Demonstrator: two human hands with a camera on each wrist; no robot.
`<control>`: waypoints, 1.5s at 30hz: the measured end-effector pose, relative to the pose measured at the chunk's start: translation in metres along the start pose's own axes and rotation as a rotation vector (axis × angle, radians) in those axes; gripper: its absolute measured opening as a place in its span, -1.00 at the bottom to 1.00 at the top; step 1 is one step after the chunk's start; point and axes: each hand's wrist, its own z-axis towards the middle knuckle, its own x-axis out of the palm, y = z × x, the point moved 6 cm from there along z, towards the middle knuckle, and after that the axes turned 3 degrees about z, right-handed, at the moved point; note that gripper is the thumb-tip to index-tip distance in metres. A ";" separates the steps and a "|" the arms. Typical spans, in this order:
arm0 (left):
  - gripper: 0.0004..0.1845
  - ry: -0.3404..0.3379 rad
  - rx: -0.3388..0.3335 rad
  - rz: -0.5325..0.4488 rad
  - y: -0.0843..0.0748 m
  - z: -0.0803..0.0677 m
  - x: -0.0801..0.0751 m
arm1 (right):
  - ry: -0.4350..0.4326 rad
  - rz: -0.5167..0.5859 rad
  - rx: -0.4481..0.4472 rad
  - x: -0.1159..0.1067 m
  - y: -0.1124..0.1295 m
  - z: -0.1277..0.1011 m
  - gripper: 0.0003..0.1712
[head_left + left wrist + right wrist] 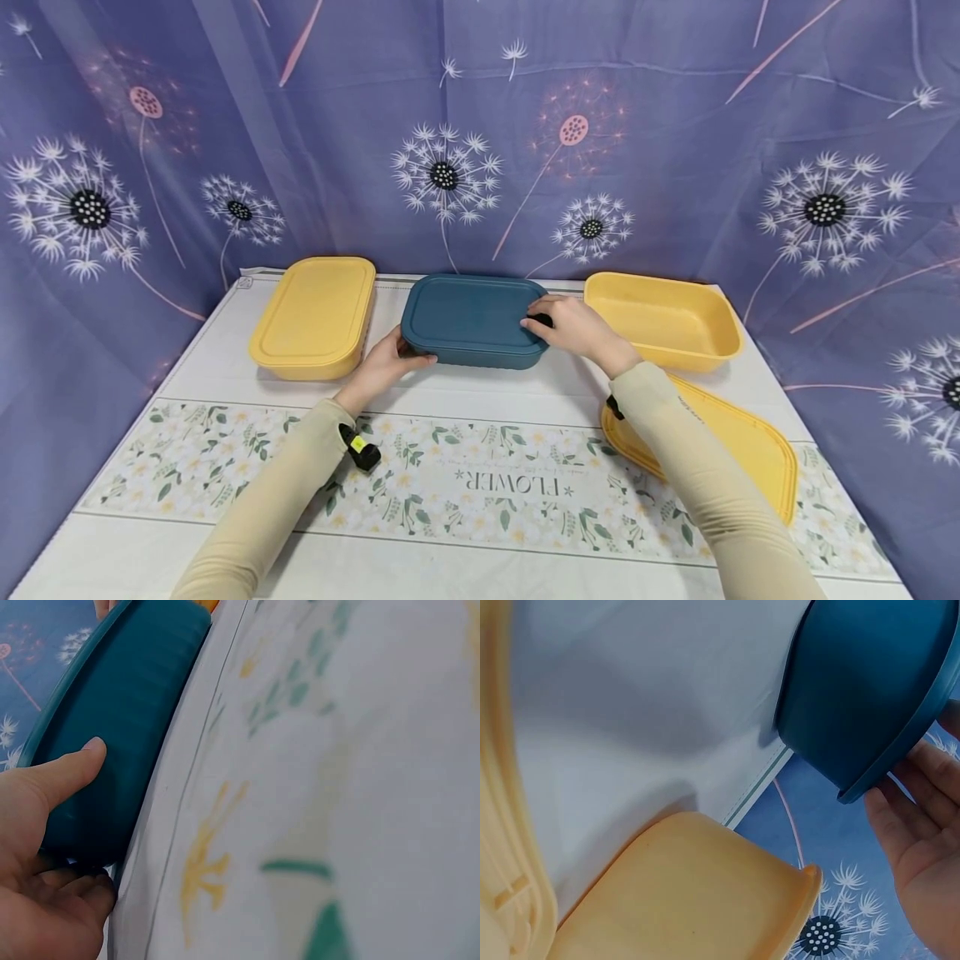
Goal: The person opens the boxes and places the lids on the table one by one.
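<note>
Two lidded boxes [472,321], one open box [660,321], one loose lid [750,442]

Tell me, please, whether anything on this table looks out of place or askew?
One yellow lid lies loose near the table's right edge, partly under the right sleeve, while its open yellow container sits uncovered behind. The blue box and the other yellow box are lidded. Nothing looks spilled or damaged.
</note>
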 end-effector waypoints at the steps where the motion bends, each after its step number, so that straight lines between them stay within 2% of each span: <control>1: -0.16 0.001 0.002 0.001 0.000 0.000 0.000 | 0.001 -0.002 -0.002 0.000 0.000 0.000 -0.55; 17: -0.12 0.011 -0.022 -0.025 -0.002 -0.001 0.000 | 0.008 -0.038 -0.057 -0.001 0.009 -0.001 -0.57; 26: -0.07 0.019 -0.025 -0.028 -0.001 0.000 -0.001 | 0.033 -0.033 -0.093 0.006 0.034 0.006 -0.52; 33: -0.09 0.010 -0.028 -0.028 0.002 0.001 -0.002 | 0.035 -0.014 -0.158 0.017 0.058 0.014 -0.51; 39: -0.06 0.034 -0.034 -0.053 0.002 0.002 0.001 | 0.055 -0.016 -0.189 0.029 0.074 0.023 -0.49; 45: -0.08 0.060 -0.067 -0.068 0.004 0.001 0.000 | 0.076 -0.043 -0.227 0.038 0.091 0.025 -0.46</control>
